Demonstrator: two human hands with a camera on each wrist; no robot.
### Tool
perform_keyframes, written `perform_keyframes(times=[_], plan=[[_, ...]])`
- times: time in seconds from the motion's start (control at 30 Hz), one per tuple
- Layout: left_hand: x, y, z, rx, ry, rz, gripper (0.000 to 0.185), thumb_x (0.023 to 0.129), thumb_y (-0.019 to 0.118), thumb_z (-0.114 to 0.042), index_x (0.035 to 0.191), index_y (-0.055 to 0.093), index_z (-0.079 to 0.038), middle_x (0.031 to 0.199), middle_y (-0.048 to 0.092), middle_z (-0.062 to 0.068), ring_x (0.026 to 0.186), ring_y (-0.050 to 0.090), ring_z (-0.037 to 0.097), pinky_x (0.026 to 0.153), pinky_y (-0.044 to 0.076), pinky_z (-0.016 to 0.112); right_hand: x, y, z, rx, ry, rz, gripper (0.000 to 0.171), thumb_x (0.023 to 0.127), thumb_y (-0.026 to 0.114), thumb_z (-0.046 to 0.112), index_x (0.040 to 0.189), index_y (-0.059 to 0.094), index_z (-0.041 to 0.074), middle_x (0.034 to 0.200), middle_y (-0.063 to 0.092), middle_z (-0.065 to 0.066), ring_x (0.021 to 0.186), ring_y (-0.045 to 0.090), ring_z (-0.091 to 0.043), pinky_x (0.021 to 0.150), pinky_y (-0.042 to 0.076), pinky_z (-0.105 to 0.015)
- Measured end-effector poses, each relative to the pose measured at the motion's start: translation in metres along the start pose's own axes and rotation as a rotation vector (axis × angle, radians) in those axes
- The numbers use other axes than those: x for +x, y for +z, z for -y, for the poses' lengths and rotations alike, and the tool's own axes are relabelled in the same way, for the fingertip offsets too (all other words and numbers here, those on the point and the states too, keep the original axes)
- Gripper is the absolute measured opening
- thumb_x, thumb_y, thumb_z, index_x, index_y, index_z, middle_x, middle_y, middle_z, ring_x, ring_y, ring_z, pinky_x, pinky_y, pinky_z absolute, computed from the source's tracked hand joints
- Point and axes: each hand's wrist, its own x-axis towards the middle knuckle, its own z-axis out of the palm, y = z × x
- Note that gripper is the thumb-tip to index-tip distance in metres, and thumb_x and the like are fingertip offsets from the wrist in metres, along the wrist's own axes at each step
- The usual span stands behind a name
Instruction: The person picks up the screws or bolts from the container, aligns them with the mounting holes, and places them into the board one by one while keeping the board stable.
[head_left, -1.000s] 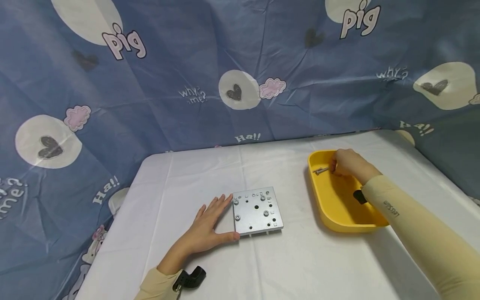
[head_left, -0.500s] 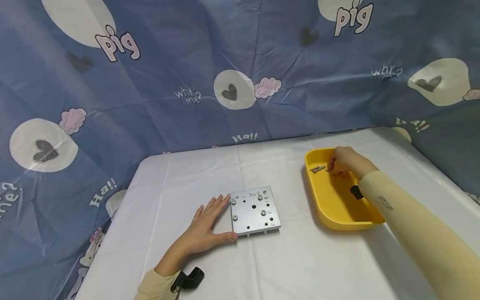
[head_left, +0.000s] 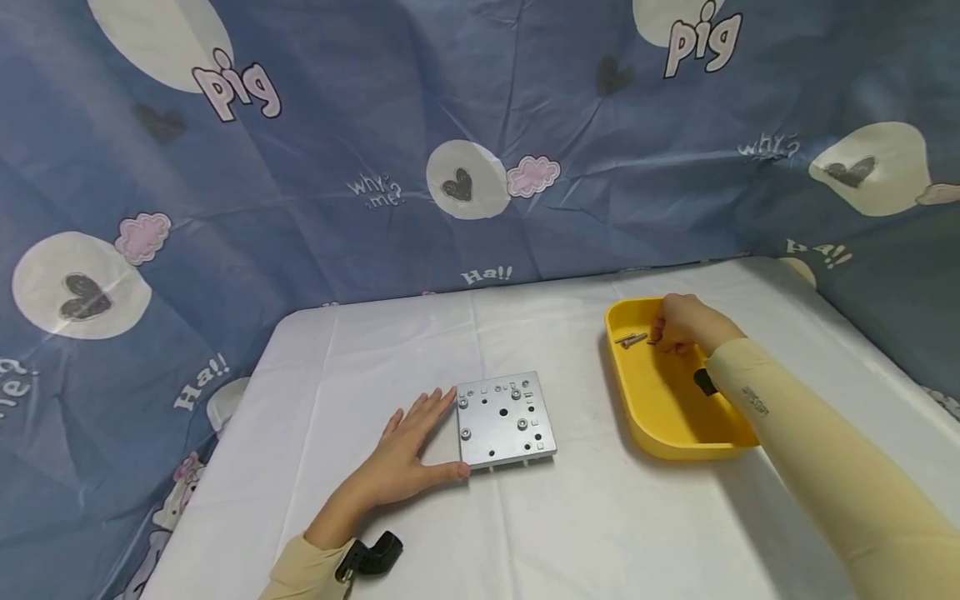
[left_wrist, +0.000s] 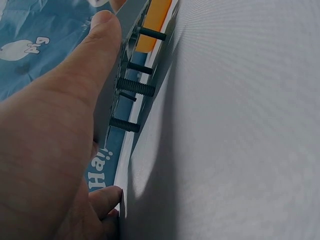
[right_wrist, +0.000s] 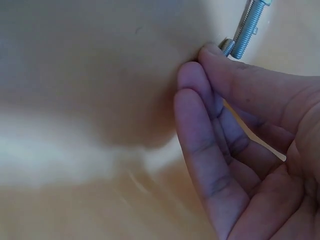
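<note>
A square silver metal plate (head_left: 503,417) with holes and several socket-head screws set in it stands on the white table. Threaded screw shanks (left_wrist: 136,86) stick out from its underside in the left wrist view. My left hand (head_left: 408,462) lies spread at its left side, forefinger at the far corner and thumb at the near one. Inside the yellow bin (head_left: 651,433), my right hand (head_left: 686,323) pinches a small screw (right_wrist: 227,47) between thumb and fingertips; only its threaded end shows. Loose screws (head_left: 632,340) lie beside those fingertips.
The bin stands to the right of the plate, its raised rim around the right hand. White cloth (head_left: 375,350) covers the table. A blue printed curtain (head_left: 337,242) hangs behind the far edge.
The view has shifted slightly. My right hand stays in the bin, and a small screw end has come into sight at its fingertips. The left hand keeps its place at the plate.
</note>
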Motion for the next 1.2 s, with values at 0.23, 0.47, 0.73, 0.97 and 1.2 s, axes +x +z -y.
perform_keyframes(times=[0.23, 0.47, 0.73, 0.97, 1.2], plan=[[0.0033, 0.0027, 0.0016, -0.004, 0.013, -0.017, 0.112, 0.084, 0.085, -0.062, 0.173, 0.025, -0.031, 0.18, 0.022, 0.014, 0.166, 0.019, 0.044, 0.132, 0.005, 0.073, -0.0013, -0.0019, -0.0011, 0.024, 0.035, 0.016, 0.004, 0.09, 0.079, -0.001, 0.091, 0.075, -0.001, 0.079, 0.069, -0.009, 0.062, 0.067, -0.011, 0.06, 0.06, -0.022], [0.0028, 0.0009, 0.0016, -0.002, 0.008, -0.013, 0.113, 0.083, 0.085, -0.063, 0.173, 0.024, -0.031, 0.18, 0.021, 0.014, 0.166, 0.018, 0.044, 0.132, 0.005, 0.073, -0.0024, -0.0007, 0.0008, 0.038, 0.047, 0.015, 0.005, 0.09, 0.078, -0.003, 0.092, 0.073, -0.002, 0.084, 0.069, -0.01, 0.064, 0.066, -0.012, 0.063, 0.06, -0.023], [0.0026, 0.0021, 0.0006, -0.002, -0.002, 0.001, 0.114, 0.084, 0.084, -0.064, 0.174, 0.022, -0.03, 0.181, 0.019, 0.013, 0.167, 0.016, 0.044, 0.132, 0.004, 0.072, -0.0007, -0.003, -0.0018, 0.024, 0.031, 0.016, 0.005, 0.09, 0.08, 0.001, 0.091, 0.075, -0.002, 0.076, 0.07, -0.008, 0.061, 0.067, -0.011, 0.059, 0.059, -0.023], [0.0054, 0.0032, 0.0001, 0.015, 0.004, -0.004, 0.114, 0.085, 0.083, -0.064, 0.174, 0.02, -0.031, 0.181, 0.018, 0.012, 0.167, 0.017, 0.043, 0.132, 0.004, 0.072, 0.004, -0.0048, -0.0047, 0.017, 0.034, 0.02, 0.004, 0.088, 0.079, -0.002, 0.089, 0.076, 0.0, 0.081, 0.071, -0.01, 0.062, 0.067, -0.012, 0.06, 0.06, -0.023], [0.0041, 0.0029, 0.0004, 0.006, 0.011, -0.007, 0.113, 0.085, 0.083, -0.064, 0.173, 0.022, -0.029, 0.18, 0.02, 0.015, 0.166, 0.018, 0.046, 0.131, 0.005, 0.074, 0.004, -0.0048, -0.0038, 0.027, 0.036, 0.029, 0.004, 0.088, 0.077, -0.003, 0.09, 0.076, 0.0, 0.083, 0.07, -0.01, 0.062, 0.065, -0.012, 0.06, 0.059, -0.023]])
